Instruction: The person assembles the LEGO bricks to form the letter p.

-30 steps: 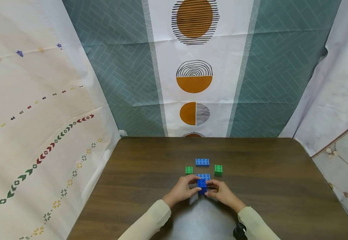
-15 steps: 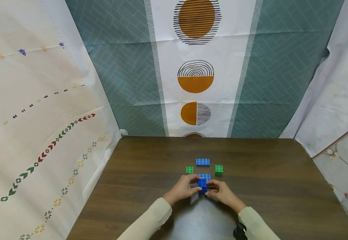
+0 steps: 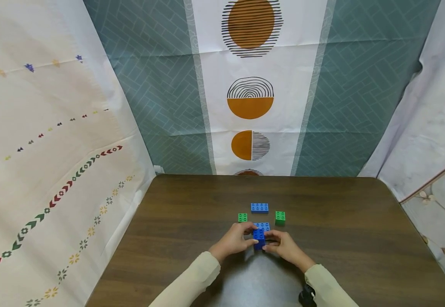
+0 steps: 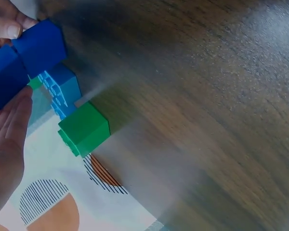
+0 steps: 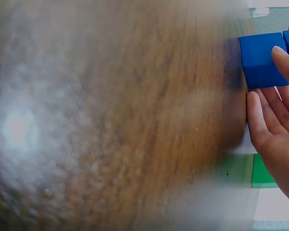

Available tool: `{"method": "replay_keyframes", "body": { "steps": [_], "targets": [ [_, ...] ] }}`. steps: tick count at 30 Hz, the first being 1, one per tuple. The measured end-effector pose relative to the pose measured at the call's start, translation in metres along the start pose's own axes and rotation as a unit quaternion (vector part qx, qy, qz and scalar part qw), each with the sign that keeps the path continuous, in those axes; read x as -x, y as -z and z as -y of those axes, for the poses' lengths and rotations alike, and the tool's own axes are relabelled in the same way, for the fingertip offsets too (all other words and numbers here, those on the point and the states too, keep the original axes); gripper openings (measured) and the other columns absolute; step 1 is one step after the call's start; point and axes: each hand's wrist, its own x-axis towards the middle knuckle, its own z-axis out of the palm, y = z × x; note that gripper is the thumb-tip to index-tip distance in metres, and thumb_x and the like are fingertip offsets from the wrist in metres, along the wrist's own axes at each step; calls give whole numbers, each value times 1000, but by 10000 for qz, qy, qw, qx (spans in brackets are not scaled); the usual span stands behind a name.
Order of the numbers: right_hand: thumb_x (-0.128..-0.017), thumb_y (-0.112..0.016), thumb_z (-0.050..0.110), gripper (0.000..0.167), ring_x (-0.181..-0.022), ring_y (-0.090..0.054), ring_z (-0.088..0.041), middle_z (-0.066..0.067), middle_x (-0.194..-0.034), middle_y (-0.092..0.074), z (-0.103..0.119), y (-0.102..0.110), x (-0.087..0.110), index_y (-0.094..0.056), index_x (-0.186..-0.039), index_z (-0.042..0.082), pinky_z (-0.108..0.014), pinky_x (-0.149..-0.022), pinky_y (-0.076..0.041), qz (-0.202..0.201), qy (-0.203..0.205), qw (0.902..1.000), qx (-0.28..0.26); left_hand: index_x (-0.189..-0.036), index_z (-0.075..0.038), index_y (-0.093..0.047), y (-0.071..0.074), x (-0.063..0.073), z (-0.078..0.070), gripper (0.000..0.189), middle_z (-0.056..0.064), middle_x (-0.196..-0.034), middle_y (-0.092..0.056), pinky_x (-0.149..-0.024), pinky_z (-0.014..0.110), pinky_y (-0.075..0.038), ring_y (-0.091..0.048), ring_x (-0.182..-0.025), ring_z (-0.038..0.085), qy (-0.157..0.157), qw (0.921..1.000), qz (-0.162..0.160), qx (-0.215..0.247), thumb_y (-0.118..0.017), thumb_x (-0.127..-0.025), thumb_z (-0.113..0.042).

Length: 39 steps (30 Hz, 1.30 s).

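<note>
Two dark blue toy building bricks stand one on the other between the hands, near the middle of the table. My left hand (image 3: 234, 242) pinches the upper blue brick (image 3: 258, 234) between thumb and fingers. From the other side, my right hand (image 3: 285, 248) grips the lower blue brick (image 4: 41, 45). In the right wrist view the right thumb lies across the face of that lower brick (image 5: 262, 62), close over the wood. A narrow seam shows between the two bricks in both wrist views. Just behind them sits a lighter blue brick (image 3: 262, 226), its near part hidden.
Farther back on the brown wooden table (image 3: 192, 196) lies another long blue brick (image 3: 259, 208). A green brick (image 3: 242, 217) is at the left, and a second green brick (image 3: 280, 218) at the right. Patterned cloths (image 3: 165, 98) hang behind and beside the table.
</note>
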Motion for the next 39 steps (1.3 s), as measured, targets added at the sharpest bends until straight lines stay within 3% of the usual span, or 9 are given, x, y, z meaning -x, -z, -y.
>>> {"method": "replay_keyframes", "body": {
  "steps": [4,17,24,31,39],
  "targets": [
    [-84,-74,7,44,-98,-66,-33,-26,-116,-61,-2,1,-1,-56,-120,-12,-30,-79,-57,14,-10,10000,-51,-112,-5,-64,-2,-2,-2,28,7,-109,-67,-88,26,-53,-65,-101,20,-126,9999,21,-58,-73,-87,-12],
    [-85,-72,4,42,-92,-68,-31,-27,-115,-61,1,1,2,-55,-120,-13,-31,-75,-58,-6,99,9997,-207,-116,-4,-62,-8,-1,-5,30,8,-114,-64,-88,23,-52,-64,-106,22,-81,9994,-131,-319,-71,-89,-13],
    [-86,-71,1,41,-93,-67,-34,-29,-115,-60,6,-1,3,-55,-120,-15,-31,-75,-58,-26,133,9998,-163,-120,-5,-59,-20,6,2,33,10,-120,-61,-90,24,-51,-62,-109,20,41,9978,-544,374,-69,-90,-10],
    [-85,-69,-4,37,-93,-65,-40,-32,-112,-60,23,-2,8,-55,-116,-18,-34,-75,-58,-10,201,9998,-58,-121,-3,-59,-32,9,10,35,12,-117,-64,-92,26,-51,-62,-109,23,-31,9873,-994,1241,-70,-88,-5],
    [-86,-71,3,41,-96,-66,-34,-27,-116,-60,2,-2,2,-55,-120,-12,-31,-77,-57,-41,158,9999,-12,-119,0,-60,-36,10,15,37,15,-112,-67,-87,25,-53,-65,-105,24,124,9824,-1031,1556,-72,-85,-2]
  ]
}}
